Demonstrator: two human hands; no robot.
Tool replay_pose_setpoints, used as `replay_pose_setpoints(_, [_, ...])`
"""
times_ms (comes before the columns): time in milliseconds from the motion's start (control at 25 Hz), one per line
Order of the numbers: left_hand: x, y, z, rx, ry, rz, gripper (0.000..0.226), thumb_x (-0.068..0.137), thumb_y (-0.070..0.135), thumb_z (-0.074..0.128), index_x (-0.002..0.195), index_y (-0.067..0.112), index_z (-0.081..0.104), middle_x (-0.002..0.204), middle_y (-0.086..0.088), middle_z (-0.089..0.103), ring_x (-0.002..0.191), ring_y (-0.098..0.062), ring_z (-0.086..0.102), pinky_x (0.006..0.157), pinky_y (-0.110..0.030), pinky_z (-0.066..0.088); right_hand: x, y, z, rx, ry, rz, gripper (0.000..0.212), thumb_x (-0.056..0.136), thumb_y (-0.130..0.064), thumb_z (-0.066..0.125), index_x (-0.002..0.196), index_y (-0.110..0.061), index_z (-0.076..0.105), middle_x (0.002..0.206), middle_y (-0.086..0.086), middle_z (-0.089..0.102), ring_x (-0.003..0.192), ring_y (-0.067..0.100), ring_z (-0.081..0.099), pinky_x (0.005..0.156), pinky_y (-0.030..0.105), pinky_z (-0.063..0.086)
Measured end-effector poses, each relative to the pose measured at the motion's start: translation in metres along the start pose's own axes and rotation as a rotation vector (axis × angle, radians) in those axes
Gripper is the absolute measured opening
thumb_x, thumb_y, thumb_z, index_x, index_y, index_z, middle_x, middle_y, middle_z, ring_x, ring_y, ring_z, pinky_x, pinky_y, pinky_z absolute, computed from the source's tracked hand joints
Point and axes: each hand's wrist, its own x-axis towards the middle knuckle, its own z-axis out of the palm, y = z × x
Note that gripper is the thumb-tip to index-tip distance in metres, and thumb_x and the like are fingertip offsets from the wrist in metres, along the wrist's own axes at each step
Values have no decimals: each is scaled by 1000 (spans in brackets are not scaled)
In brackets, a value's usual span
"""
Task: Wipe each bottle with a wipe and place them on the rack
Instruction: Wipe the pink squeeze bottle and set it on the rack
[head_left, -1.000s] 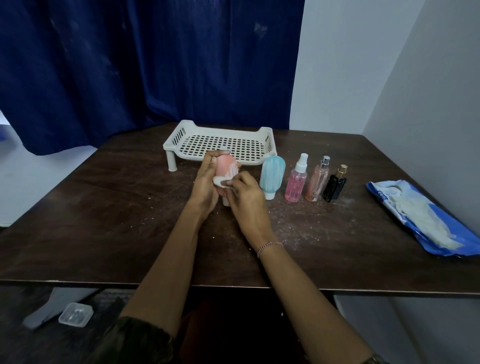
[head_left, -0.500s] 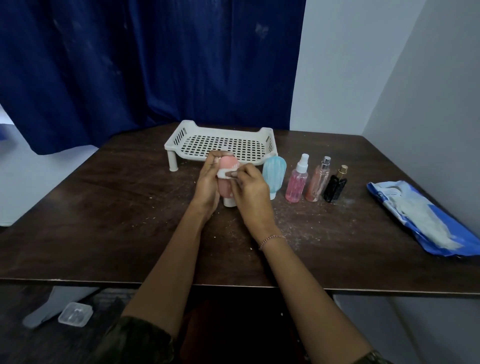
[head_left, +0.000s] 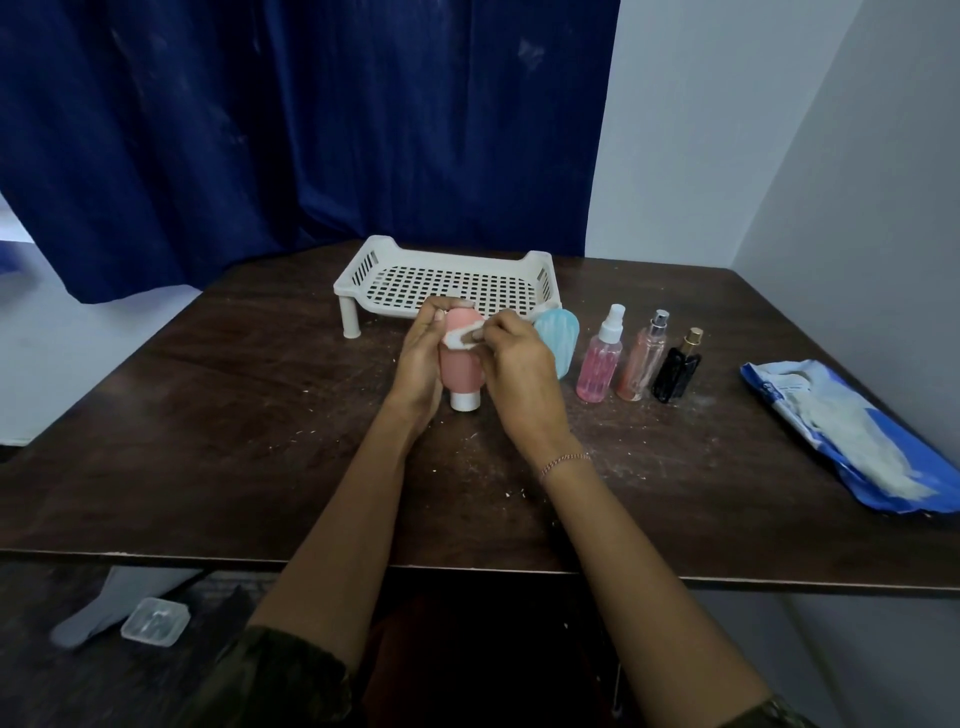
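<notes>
Head-worn camera looks forward and down at the table (head_left: 208, 441).

Illumination is found dim and even, with a cool bluish cast. No lamp is seen; the pale wall (head_left: 857, 156) at right is lit most strongly, while fold detail in the dark curtain (head_left: 311, 130) is largely lost. Only soft, faint shadows are cast on the table (head_left: 208, 441), where a dull sheen is noted toward the left. The space beneath the table edge is sunk in deep shadow. The wipe (head_left: 462, 336), pinched by the right hand (head_left: 519, 369) against the pink bottle (head_left: 462, 371) gripped by the left hand (head_left: 418, 358), is rendered slightly soft. Wide-angle bowing is observed in the table edges and wall lines.
</notes>
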Motion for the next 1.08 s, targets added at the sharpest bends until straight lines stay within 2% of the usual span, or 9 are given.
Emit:
replay_pose_setpoints(200, [1, 1, -1, -35, 0, 2, 27, 101, 6, 25, 94, 13, 50, 96, -4, 55, 81, -6, 59, 71, -19, 51, 11, 1, 2, 6, 5, 38, 17, 80, 6, 60, 97, 4, 66, 94, 14, 60, 87, 25, 58, 79, 27, 47])
replay_pose_setpoints(360, [0, 4, 1, 95, 37, -2, 28, 101, 9, 26, 91, 15, 52, 98, -1, 55, 82, -5, 57, 66, -16, 49, -22, -2, 11, -65, -84, -21, 18, 78, 7, 63, 96, 3, 66, 96, 12, 60, 82, 26, 56, 71, 41, 54])
replay_pose_setpoints(440, [0, 4, 1, 98, 24, 7, 28, 101, 8, 26, 92, 14, 53, 98, -1, 55, 84, -6, 56, 69, -16, 49, -16, -1, 8, -67, -86, -22, 18, 78, 6, 63, 96, 3, 66, 95, 12, 60, 82, 27, 58, 70, 43, 54])
replay_pose_setpoints(520, [0, 2, -1, 65, 7, 17, 26, 100, 6, 27, 93, 13, 51, 97, -2, 56, 84, -6, 56, 74, -18, 49, 0, -3, 0, -69, -40, -8, 18, 79, 5, 64, 96, 3, 67, 93, 13, 61, 84, 27, 59, 73, 41, 54])
replay_pose_setpoints(680, [4, -1, -5, 114, 5, 13, 27, 101, 8, 28, 96, 16, 53, 101, -4, 58, 93, -12, 56, 87, -28, 47, 24, -2, -10, -16, 11, 14, 17, 81, 3, 62, 97, 0, 68, 93, 11, 62, 85, 21, 60, 79, 28, 50])
replay_pose_setpoints(840, [3, 2, -5, 265, 88, 75, 26, 100, 6, 30, 94, 15, 54, 99, 2, 56, 88, 0, 56, 79, -18, 48, 2, 5, -2, 110, 28, 42, 14, 80, 7, 62, 92, 1, 69, 95, 9, 60, 86, 16, 61, 82, 27, 52])
replay_pose_setpoints(920, [2, 2, -6, 365, 118, 97, 26, 100, 7, 31, 94, 18, 55, 103, 3, 57, 92, 0, 55, 84, -17, 47, -17, 6, 3, 115, -16, 60, 15, 79, 7, 64, 91, 0, 69, 94, 7, 59, 84, 11, 59, 82, 26, 53])
replay_pose_setpoints(1000, [1, 1, -8, 473, 146, 139, 25, 99, 8, 35, 94, 20, 56, 109, -4, 56, 100, -5, 53, 92, -19, 44, -24, 4, 3, 90, -66, 52, 13, 79, 5, 65, 90, 1, 68, 93, 6, 59, 83, 8, 58, 81, 25, 53])
replay_pose_setpoints(1080, [2, 1, -8, 558, 188, 184, 22, 99, 8, 38, 97, 16, 58, 112, -10, 51, 101, -4, 50, 90, -10, 41, -16, 2, -1, 53, -81, 34, 11, 80, 1, 65, 91, 1, 68, 92, 8, 60, 82, 14, 61, 78, 28, 54])
